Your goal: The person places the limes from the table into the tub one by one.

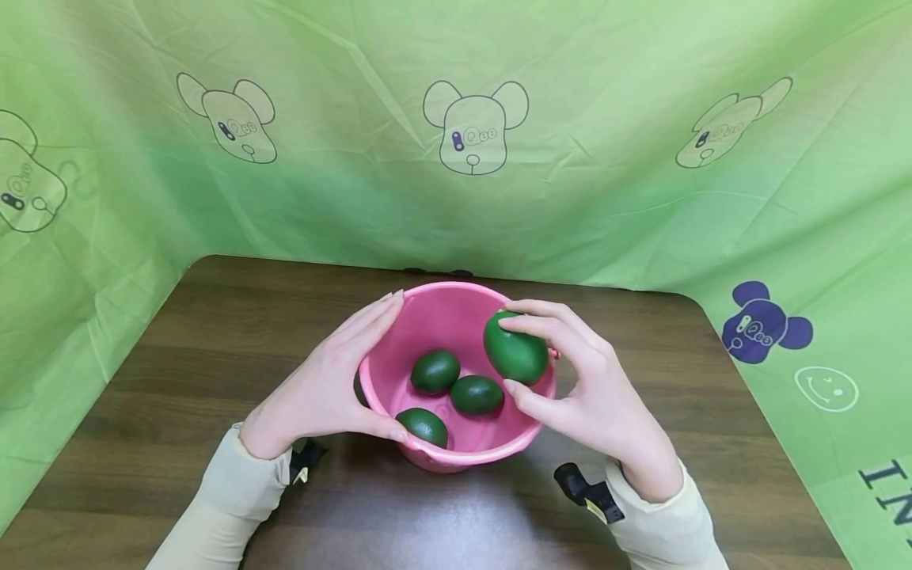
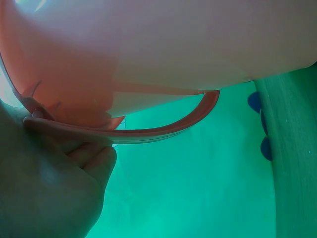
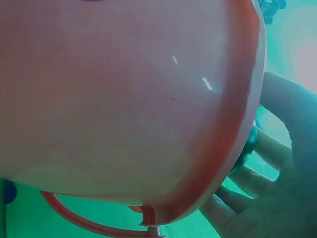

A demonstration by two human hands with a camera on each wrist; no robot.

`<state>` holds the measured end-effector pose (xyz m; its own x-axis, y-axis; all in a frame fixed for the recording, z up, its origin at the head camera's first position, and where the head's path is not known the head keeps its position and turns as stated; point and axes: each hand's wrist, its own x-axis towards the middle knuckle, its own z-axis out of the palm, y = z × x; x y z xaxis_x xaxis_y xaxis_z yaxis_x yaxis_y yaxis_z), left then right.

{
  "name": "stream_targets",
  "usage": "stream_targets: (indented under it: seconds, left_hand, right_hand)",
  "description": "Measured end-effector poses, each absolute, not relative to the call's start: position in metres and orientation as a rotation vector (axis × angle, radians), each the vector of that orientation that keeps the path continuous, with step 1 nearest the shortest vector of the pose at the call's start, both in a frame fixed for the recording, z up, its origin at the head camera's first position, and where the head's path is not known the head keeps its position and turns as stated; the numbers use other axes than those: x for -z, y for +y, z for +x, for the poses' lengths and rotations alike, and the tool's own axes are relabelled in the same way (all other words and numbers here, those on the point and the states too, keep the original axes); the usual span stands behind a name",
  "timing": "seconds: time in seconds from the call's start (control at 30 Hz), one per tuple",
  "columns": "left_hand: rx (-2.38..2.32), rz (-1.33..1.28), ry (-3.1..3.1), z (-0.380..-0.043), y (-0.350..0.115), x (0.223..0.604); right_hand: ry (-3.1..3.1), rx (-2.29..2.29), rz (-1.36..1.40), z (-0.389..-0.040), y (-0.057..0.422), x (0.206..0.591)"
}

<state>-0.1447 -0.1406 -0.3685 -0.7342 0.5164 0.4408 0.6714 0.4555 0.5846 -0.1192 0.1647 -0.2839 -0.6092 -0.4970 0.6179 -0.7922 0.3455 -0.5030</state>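
A pink bucket stands on the table with its mouth toward the head camera. Inside lie three dark green avocados: one at the back, one near the middle and one at the front left. My left hand grips the bucket's left side, its thumb at the front rim and fingers along the back left. Over the right rim, my right hand holds another avocado between thumb and fingers. The right wrist view shows only an edge of that green fruit past the rim.
The brown wooden table extends around the bucket. A green printed cloth hangs behind it and at both sides. A curved handle hangs off the bucket. A dark green shape shows partly beside its left wall, mostly hidden.
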Motion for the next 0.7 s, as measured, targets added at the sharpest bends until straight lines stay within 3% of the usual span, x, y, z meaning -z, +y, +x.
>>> stream_targets:
  seconds: [0.7]
  left_hand:
    - [1.142, -1.049, -2.486, -0.1463, -0.1408, 0.3685]
  right_hand:
    - [-2.277, -1.165, 1.214, -0.1199, 0.1584, 0.2884]
